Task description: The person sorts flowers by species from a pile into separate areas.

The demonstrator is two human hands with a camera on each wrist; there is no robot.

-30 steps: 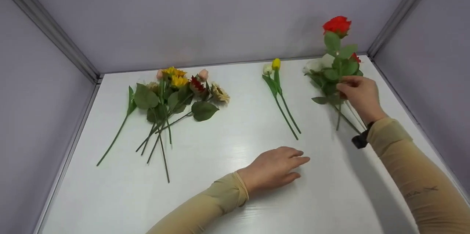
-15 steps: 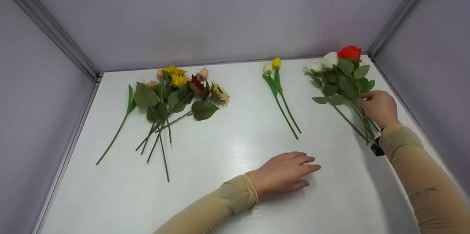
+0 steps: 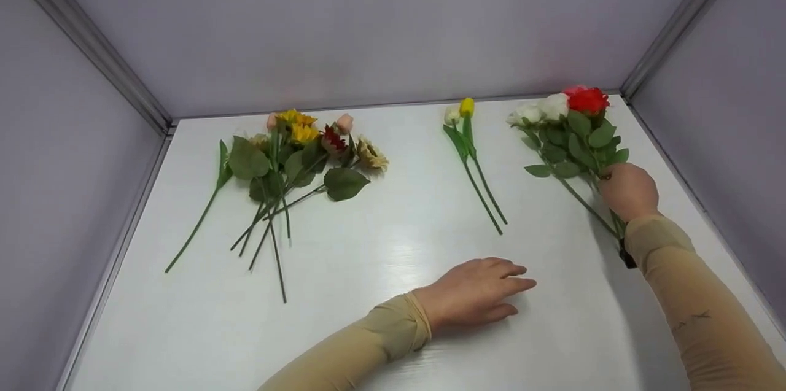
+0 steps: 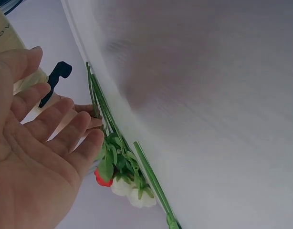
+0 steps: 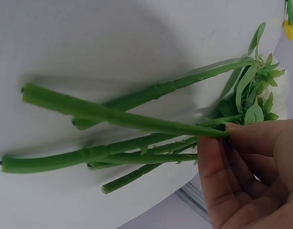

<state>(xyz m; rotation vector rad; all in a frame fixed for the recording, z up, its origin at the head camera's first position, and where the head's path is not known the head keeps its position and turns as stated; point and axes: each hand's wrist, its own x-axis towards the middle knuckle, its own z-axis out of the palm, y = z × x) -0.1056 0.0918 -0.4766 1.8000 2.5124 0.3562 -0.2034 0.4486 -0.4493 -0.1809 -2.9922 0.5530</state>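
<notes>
My right hand (image 3: 629,191) is at the table's right side, at the leafy stems of the rose bunch. In the right wrist view its thumb and forefinger pinch one green stem (image 5: 122,117), and several other stems lie below and beside it. The red rose (image 3: 587,100) lies at the top of the bunch, next to white roses (image 3: 554,107) and a pink bloom (image 3: 576,90) partly hidden behind it. My left hand (image 3: 476,293) is over the front middle of the table, fingers spread and holding nothing; its bare palm (image 4: 36,181) fills the left of the left wrist view.
Two tulips, one yellow (image 3: 466,107) and one white (image 3: 452,115), lie right of centre. Sunflowers (image 3: 303,133) and other mixed blooms with crossing stems lie on the left, beside a lone green stem (image 3: 196,228). Walls enclose the white table (image 3: 393,342) at back and sides.
My right hand has lowered the red rose from above the bunch onto it, moving toward the front right. My left hand has shifted slightly right.
</notes>
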